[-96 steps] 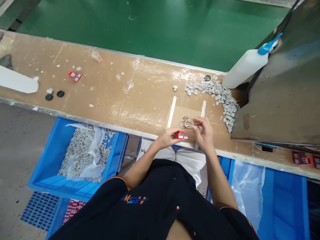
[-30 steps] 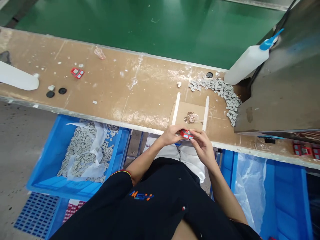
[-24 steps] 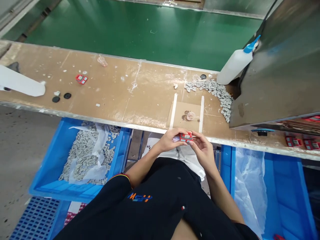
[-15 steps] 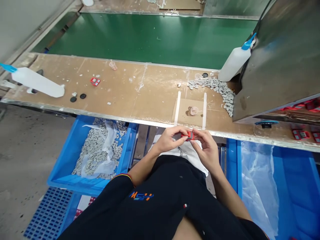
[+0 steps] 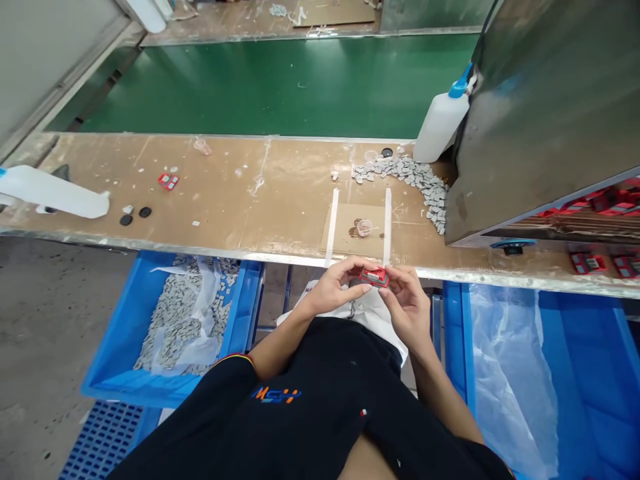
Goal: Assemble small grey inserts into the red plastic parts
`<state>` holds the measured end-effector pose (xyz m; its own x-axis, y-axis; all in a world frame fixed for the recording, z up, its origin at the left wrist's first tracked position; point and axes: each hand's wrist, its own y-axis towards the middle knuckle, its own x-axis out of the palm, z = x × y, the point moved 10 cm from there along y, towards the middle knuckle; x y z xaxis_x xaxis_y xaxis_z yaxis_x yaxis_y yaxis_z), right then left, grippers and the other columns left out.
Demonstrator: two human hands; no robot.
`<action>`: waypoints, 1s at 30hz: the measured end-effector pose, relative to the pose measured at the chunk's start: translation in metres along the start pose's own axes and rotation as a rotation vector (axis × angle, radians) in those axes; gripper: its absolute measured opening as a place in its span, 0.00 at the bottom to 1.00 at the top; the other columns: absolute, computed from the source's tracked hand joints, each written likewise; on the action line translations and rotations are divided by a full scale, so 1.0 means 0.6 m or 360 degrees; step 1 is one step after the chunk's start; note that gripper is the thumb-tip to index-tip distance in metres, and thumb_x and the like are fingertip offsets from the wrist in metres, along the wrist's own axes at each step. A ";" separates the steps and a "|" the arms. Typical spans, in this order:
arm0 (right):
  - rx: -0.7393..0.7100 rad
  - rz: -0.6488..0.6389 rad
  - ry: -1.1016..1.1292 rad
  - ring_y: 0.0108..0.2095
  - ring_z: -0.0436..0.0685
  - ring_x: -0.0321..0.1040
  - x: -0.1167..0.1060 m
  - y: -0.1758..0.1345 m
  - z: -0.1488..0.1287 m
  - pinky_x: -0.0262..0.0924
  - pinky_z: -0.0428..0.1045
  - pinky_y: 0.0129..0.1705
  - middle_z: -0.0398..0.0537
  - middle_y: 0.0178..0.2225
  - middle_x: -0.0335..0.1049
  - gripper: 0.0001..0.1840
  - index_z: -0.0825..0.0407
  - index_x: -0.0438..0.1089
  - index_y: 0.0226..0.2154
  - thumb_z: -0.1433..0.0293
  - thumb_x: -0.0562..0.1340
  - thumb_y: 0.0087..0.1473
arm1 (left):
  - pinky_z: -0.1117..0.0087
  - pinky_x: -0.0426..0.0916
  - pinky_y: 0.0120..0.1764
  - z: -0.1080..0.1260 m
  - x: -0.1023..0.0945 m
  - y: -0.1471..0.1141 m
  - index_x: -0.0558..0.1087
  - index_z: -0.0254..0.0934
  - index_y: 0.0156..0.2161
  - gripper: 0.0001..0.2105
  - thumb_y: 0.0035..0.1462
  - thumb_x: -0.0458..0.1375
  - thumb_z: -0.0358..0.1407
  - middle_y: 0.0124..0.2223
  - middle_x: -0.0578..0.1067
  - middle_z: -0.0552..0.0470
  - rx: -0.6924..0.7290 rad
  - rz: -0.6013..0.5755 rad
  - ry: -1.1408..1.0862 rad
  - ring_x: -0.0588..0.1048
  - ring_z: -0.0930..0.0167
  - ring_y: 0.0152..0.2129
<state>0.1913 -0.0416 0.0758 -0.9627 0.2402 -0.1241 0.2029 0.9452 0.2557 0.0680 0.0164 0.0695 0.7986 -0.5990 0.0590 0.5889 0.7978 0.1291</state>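
Between my two hands is a small red plastic part with grey on it, held just past the bench's front edge above my lap. My left hand pinches its left end with thumb and fingers. At the other end, my right hand grips it with thumb and fingertips. Beyond them on the bench lies a piece of cardboard between two white tape strips, with a small pinkish, clear cup-like piece on it. Small grey tiles are heaped behind that, to the right.
White squeeze bottles stand at right and lie at left. Another red part sits on the bench. Blue bins flank my lap; the left one holds grey tiles. A metal machine rises at right, holding red parts.
The red part has been tilted and turned in my fingers, so a different face shows. Both hands still hold it. The view has shifted slightly to the right.
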 end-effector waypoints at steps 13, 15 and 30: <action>-0.0064 -0.0364 -0.0527 0.38 0.56 0.71 -0.081 0.043 -0.015 0.66 0.51 0.40 0.48 0.36 0.70 0.05 0.48 0.70 0.33 0.68 0.62 0.62 | 0.70 0.72 0.38 0.031 0.081 0.076 0.75 0.33 0.47 0.10 0.61 0.62 0.33 0.36 0.76 0.49 0.0317 -0.0414 0.0718 0.75 0.70 0.32; -0.0094 -0.0325 -0.0549 0.37 0.56 0.70 -0.081 0.034 -0.016 0.65 0.50 0.39 0.47 0.34 0.69 0.06 0.49 0.69 0.31 0.69 0.62 0.62 | 0.71 0.71 0.36 0.037 0.089 0.066 0.75 0.33 0.47 0.10 0.62 0.61 0.33 0.35 0.75 0.50 0.0348 -0.0461 0.0801 0.74 0.71 0.31; 0.0227 0.0782 -0.1289 0.34 0.59 0.70 -0.360 -0.063 0.031 0.65 0.52 0.34 0.51 0.32 0.72 0.08 0.51 0.68 0.31 0.65 0.60 0.60 | 0.65 0.78 0.43 0.002 0.019 0.008 0.73 0.37 0.54 0.16 0.64 0.58 0.40 0.46 0.81 0.45 -0.0017 -0.0437 0.0810 0.81 0.67 0.36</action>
<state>0.3952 -0.1251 0.0749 -0.3592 0.6464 -0.6732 0.6226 0.7033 0.3431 0.0798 0.0130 0.0718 0.5741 -0.6781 -0.4589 0.7822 0.6199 0.0625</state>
